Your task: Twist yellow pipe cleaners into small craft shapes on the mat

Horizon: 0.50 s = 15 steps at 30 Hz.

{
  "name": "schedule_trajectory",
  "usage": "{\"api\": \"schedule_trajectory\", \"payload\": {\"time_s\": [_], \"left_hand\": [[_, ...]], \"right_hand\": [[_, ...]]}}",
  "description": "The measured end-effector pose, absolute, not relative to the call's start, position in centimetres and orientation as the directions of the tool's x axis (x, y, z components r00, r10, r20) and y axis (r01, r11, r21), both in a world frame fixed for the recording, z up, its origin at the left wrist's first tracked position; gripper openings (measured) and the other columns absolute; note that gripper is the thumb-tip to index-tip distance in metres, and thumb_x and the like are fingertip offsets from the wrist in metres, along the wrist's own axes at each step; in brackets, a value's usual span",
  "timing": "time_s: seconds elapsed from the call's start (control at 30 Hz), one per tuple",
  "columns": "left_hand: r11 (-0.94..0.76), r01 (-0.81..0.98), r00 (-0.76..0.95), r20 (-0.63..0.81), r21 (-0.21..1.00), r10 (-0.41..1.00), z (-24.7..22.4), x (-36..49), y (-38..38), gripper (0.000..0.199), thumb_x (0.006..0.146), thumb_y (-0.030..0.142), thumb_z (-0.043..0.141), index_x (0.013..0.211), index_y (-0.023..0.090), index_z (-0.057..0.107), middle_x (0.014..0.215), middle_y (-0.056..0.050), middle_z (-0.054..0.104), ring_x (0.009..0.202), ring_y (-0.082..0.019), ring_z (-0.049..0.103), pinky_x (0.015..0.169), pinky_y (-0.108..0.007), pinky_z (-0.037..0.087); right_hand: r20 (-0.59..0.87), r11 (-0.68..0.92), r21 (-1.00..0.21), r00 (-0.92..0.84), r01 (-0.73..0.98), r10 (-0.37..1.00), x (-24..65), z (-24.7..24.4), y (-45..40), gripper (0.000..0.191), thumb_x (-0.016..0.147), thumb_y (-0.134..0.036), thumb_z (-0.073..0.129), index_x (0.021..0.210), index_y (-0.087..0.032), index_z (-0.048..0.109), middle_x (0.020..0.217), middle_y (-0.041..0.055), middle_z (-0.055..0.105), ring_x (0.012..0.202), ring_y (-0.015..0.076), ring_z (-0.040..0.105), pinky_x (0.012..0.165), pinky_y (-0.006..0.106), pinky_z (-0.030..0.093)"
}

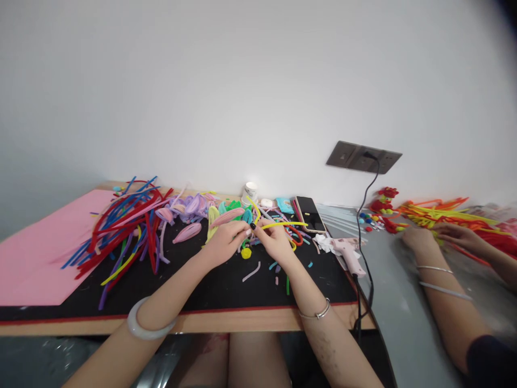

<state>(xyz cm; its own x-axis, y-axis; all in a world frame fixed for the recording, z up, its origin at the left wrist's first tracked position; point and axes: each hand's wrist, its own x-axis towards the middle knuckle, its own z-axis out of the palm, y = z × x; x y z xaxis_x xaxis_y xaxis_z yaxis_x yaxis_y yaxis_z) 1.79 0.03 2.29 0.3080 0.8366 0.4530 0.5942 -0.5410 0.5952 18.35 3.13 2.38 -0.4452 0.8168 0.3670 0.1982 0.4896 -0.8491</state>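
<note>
Both of my hands meet over the black mat [250, 293], fingertips pinched together. My right hand [277, 245] grips a bent yellow pipe cleaner [286, 223], one end reaching right and another bent part rising up and to the left. At the same bend my left hand [224, 242] closes thumb and forefinger; the exact contact is hidden behind the fingers. Just beneath them lies a small yellow coil [246, 253]. A pink pipe-cleaner loop [226, 216] sits behind my left hand, and another pink loop [188, 233] rests to its left.
Red, blue and purple pipe cleaners [133, 226] spread over a pink sheet [44, 253] at left. A paper cup [250, 189], a phone [310, 214] and a corded pink glue gun [348, 256] stand around. At right, a co-worker's hands [422, 240] handle pipe cleaners beside a red figure [384, 200].
</note>
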Motion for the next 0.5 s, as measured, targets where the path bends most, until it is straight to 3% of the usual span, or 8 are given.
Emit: {"api": "schedule_trajectory", "payload": {"time_s": [0.1,0.2,0.3,0.5], "left_hand": [[-0.532,0.595,0.283,0.463,0.602,0.840,2.11,1.53,0.34,0.023,0.088,0.025,0.039,0.076,0.018,0.057,0.075,-0.002,0.059,0.076,-0.017,0.054,0.076,-0.029,0.041],[-0.529,0.579,0.290,0.449,0.620,0.845,1.87,1.36,0.62,0.024,0.088,0.026,0.039,0.075,0.018,0.058,0.073,-0.002,0.060,0.076,-0.017,0.055,0.078,-0.031,0.042],[-0.517,0.561,0.304,0.421,0.646,0.855,1.81,1.30,0.66,0.025,0.088,0.028,0.040,0.074,0.017,0.058,0.070,-0.001,0.059,0.077,-0.018,0.056,0.080,-0.032,0.042],[-0.460,0.454,0.165,0.435,0.763,0.885,2.18,0.88,0.59,0.025,0.087,0.032,0.042,0.073,0.017,0.057,0.100,-0.006,0.063,0.113,-0.023,0.047,0.098,-0.037,0.033]], "right_hand": [[0.458,0.572,-0.791,-0.408,0.219,0.790,18.58,2.68,3.00,0.019,0.082,-0.027,0.049,0.067,-0.017,0.053,0.061,-0.0005,0.046,0.054,0.0110,0.040,0.051,0.024,0.031],[0.527,0.633,-0.737,-0.386,0.236,0.757,18.73,3.13,2.94,0.013,0.081,-0.026,0.051,0.072,-0.017,0.056,0.078,0.0044,0.054,0.063,0.0132,0.046,0.054,0.025,0.035],[0.497,0.587,-0.797,-0.397,0.141,0.771,18.65,3.29,2.93,0.005,0.079,-0.022,0.052,0.083,-0.019,0.050,0.100,0.0070,0.056,0.070,0.0129,0.050,0.054,0.023,0.038],[0.465,0.446,-0.885,-0.289,-0.131,0.837,18.29,2.88,3.12,0.037,0.076,-0.021,0.056,0.094,-0.025,0.023,0.111,0.0075,0.056,0.064,0.0080,0.050,0.055,0.020,0.041]]}}
